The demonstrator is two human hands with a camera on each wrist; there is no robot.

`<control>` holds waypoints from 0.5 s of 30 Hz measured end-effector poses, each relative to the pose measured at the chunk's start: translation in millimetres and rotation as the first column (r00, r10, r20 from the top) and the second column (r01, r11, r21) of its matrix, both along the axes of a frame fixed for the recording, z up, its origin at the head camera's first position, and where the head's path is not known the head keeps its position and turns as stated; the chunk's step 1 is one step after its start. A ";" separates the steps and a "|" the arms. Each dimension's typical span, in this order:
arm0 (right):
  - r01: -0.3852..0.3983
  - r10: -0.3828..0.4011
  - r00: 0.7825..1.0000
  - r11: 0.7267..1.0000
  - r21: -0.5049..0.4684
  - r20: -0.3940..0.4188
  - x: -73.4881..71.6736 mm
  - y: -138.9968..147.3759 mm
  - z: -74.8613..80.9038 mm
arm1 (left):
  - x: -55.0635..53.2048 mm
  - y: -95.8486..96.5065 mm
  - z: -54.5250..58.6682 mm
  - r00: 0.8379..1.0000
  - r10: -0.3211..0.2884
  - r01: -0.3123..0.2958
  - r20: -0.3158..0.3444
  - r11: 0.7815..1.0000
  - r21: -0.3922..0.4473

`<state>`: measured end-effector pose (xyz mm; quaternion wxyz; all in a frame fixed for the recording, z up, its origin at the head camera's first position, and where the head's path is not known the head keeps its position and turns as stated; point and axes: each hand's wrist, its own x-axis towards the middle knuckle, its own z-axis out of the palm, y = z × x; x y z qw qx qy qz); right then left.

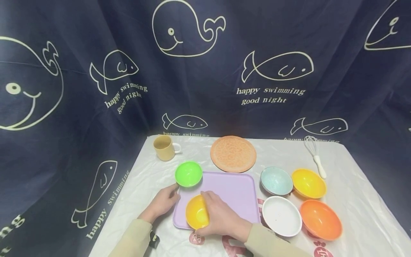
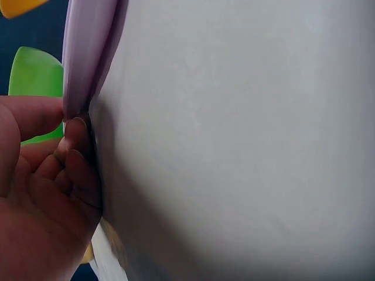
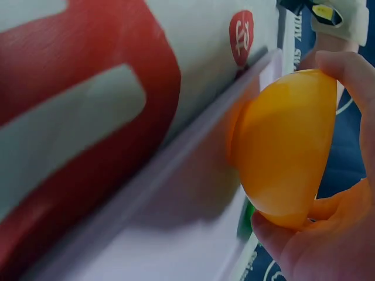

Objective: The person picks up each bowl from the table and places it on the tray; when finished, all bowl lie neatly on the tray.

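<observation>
With my right hand [image 1: 221, 216] I gripped the yellow bowl [image 1: 196, 213] by opposite sides, likely for a secure hold, over the lavender tray [image 1: 231, 191]'s near left part. My left hand [image 1: 163, 202] pinched the tray's left edge, probably against sliding, near the green bowl [image 1: 188, 174].

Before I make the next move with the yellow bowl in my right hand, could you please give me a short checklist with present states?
1. Right hand has a grip on the yellow bowl: ok, thumb and fingers hold opposite sides.
2. Left hand holds the purple tray: ok, it pinches the left edge.
3. Held bowl empty: ok, the visible inside shows nothing.
4. Held bowl's base lifted off the tray: cannot tell.
5. Tray's far left corner in sight: not ok, the green bowl hides it in the head view.
6. Mug apart from the tray: ok.
</observation>
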<state>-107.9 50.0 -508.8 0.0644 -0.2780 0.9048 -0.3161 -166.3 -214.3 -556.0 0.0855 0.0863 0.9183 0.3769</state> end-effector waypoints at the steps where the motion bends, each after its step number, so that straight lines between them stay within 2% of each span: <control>1: -0.006 0.006 1.000 1.000 -0.008 0.004 0.4 -4.1 -1.3 | 0.0 -0.1 0.6 1.000 -0.002 0.002 0.000 1.000 -0.003; 3: -0.015 0.015 1.000 1.000 -0.024 0.011 0.8 -11.8 -3.7 | -0.5 -0.4 1.2 1.000 -0.006 0.006 0.000 1.000 -0.013; 7: -0.042 0.042 0.999 0.998 -0.054 -0.001 0.1 -25.3 -8.1 | -1.4 -0.9 2.2 0.999 0.000 0.000 0.040 1.000 -0.001; 10: -0.064 0.063 0.998 0.996 -0.065 -0.023 -0.8 -32.7 -9.3 | -2.0 -0.9 1.9 0.997 0.018 -0.019 0.073 1.000 0.016; 15: -0.089 0.085 0.994 0.993 -0.071 -0.065 -1.3 -40.6 -7.2 | -2.7 -1.1 0.3 0.996 0.028 -0.031 0.086 0.999 0.028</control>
